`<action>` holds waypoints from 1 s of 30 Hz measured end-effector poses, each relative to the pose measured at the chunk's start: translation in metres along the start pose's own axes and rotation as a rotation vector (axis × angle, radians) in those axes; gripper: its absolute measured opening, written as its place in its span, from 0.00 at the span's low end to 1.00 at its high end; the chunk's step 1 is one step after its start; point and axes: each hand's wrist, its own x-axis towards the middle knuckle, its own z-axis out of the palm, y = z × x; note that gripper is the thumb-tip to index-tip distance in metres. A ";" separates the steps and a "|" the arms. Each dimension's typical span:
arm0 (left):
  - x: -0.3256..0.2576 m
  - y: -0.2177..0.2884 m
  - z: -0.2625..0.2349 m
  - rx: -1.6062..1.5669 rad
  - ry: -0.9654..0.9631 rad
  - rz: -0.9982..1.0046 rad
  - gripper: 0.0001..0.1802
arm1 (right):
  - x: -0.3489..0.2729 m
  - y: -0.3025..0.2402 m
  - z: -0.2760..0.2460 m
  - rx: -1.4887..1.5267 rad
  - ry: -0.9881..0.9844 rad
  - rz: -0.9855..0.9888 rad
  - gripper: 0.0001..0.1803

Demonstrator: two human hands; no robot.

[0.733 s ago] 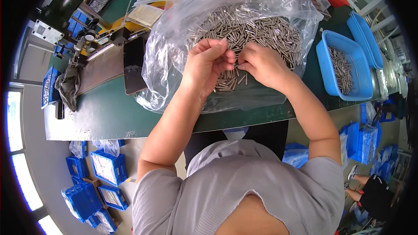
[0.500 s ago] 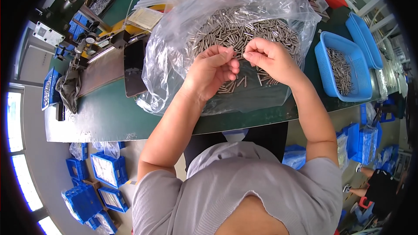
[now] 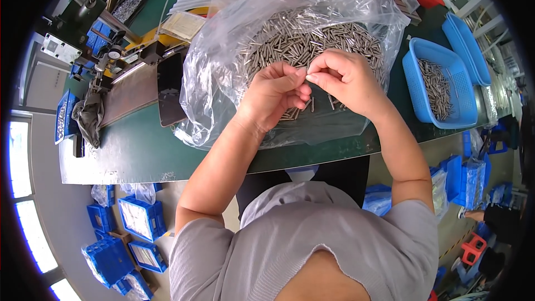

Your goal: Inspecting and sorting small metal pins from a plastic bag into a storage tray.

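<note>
My left hand (image 3: 273,92) and my right hand (image 3: 348,82) meet fingertip to fingertip above a heap of small metal pins (image 3: 292,44). Each hand pinches with thumb and forefinger, and whatever is between them is too small and hidden to make out. The other fingers of my left hand curl loosely below the pinch. Under both hands, the pins lie on a crumpled clear plastic bag (image 3: 214,67) spread over the green table (image 3: 214,159). A few loose pins show just below my fingers.
To the right stand a blue basket (image 3: 415,81) of similar pins and another blue basket (image 3: 467,50). Red trays (image 3: 428,0) sit at the far side. On the left are a bench fixture with a dial gauge (image 3: 115,53) and a dark flat panel (image 3: 170,89).
My hands have drawn together so that their fingertips now meet; the right hand moved slightly left and down. At the far right, a person in dark clothes has shifted, showing more of a red stool.
</note>
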 end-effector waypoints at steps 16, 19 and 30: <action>0.001 -0.002 0.003 -0.067 0.021 0.060 0.06 | 0.004 0.011 0.013 0.517 0.029 0.308 0.07; 0.001 0.001 0.003 -0.035 0.155 0.100 0.07 | 0.007 0.025 -0.007 0.864 0.162 0.418 0.07; -0.002 0.007 0.001 -0.068 0.179 0.168 0.06 | 0.004 0.033 -0.006 -0.086 0.000 0.379 0.08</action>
